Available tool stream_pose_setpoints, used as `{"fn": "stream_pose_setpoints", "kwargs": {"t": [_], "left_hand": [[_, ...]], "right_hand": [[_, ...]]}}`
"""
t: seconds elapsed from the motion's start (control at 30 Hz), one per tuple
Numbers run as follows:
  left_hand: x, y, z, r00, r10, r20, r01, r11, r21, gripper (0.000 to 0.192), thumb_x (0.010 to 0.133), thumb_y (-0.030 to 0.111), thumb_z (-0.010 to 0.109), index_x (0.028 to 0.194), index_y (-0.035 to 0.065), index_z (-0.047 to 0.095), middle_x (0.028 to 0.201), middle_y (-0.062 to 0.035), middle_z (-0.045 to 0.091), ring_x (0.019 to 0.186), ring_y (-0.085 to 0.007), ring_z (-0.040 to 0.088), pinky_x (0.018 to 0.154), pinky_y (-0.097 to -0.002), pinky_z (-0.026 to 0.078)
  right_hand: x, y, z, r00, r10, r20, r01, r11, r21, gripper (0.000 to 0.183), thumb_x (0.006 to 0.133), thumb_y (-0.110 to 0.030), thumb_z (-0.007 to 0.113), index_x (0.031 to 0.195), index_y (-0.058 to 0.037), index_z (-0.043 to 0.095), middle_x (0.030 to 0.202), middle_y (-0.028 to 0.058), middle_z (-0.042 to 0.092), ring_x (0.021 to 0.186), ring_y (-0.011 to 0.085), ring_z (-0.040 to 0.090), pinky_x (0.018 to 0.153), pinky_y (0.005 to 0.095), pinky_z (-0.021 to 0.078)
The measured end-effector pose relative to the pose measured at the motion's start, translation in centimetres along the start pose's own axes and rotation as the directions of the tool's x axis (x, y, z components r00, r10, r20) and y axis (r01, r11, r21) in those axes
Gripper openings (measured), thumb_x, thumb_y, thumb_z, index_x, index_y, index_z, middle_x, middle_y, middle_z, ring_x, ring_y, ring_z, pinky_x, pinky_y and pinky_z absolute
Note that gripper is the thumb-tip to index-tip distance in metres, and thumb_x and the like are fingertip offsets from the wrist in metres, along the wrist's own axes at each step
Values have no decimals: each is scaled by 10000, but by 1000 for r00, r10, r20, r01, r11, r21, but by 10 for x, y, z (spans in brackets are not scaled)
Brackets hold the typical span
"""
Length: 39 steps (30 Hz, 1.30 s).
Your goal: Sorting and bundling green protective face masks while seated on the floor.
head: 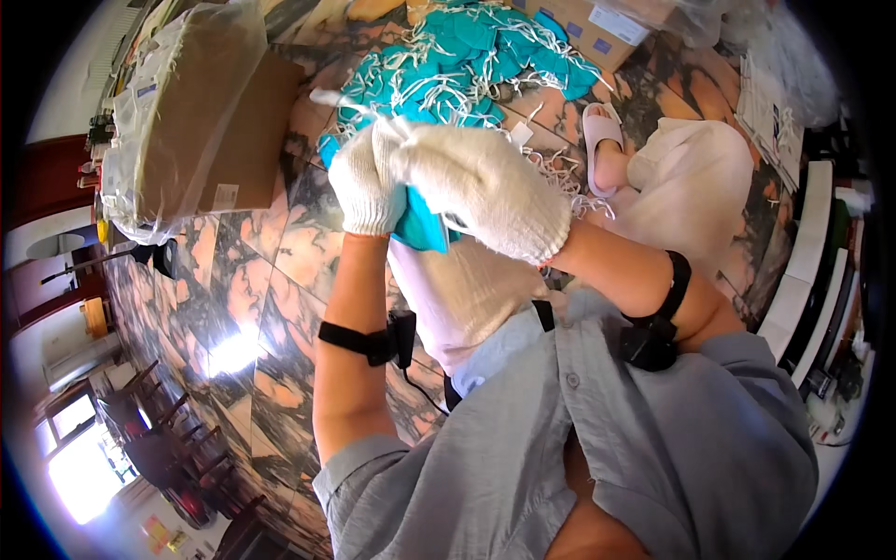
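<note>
My left hand (367, 178) and my right hand (483, 185) wear white knitted gloves and meet in front of me, fingers closed together around a white cord whose loose end sticks out past them. A teal fabric piece (423, 224) hangs beneath the gloves, partly hidden by them; which hand bears it I cannot tell. Beyond the hands a heap of similar teal fabric pieces (455, 42) with white cords lies on the marble-patterned floor. A small pile of white cord scraps (560, 171) lies right of the gloves.
A large cardboard box (245, 133) with clear plastic over it stands at the left. Another cardboard box (588, 31) is behind the heap. A slippered foot (605, 150) rests on the floor at the right, near stacked flat packaging (770, 126) and a white shelf unit (798, 259).
</note>
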State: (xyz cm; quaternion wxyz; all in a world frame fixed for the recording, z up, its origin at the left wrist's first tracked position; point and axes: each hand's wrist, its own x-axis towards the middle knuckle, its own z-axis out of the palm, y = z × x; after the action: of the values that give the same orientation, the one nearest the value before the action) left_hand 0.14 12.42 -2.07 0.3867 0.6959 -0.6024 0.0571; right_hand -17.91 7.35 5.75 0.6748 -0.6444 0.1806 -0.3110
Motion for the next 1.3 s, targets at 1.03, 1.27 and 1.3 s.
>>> {"fn": "stream_pose_setpoints", "kwargs": {"t": [1.03,1.27,1.3], "left_hand": [[11,28,2,991,-12,132,28,993,-119,388,1032,318,457,890,34,681,827,-216,652,780,-426,624,694,-467,495],[8,18,-1,999,31,25,-25,976,-217,381,1038,258,480,798,-2,620,690,-186,568,629,-321,574,622,-378,459],[9,19,0,999,23,31,-13,958,-287,370,1035,254,481,802,1,617,685,-180,572,633,-323,575,627,-377,464]], "right_hand": [[-9,49,-53,993,-114,-39,111,991,-80,208,853,-181,734,924,-5,652,978,164,691,954,261,694,780,393,541],[9,42,-59,863,-464,198,487,664,-566,162,907,-203,657,871,-49,689,967,96,689,939,261,655,868,390,505],[10,42,-49,866,-460,198,484,668,-565,162,907,-203,657,871,-49,689,967,96,689,939,261,655,868,390,505]]}}
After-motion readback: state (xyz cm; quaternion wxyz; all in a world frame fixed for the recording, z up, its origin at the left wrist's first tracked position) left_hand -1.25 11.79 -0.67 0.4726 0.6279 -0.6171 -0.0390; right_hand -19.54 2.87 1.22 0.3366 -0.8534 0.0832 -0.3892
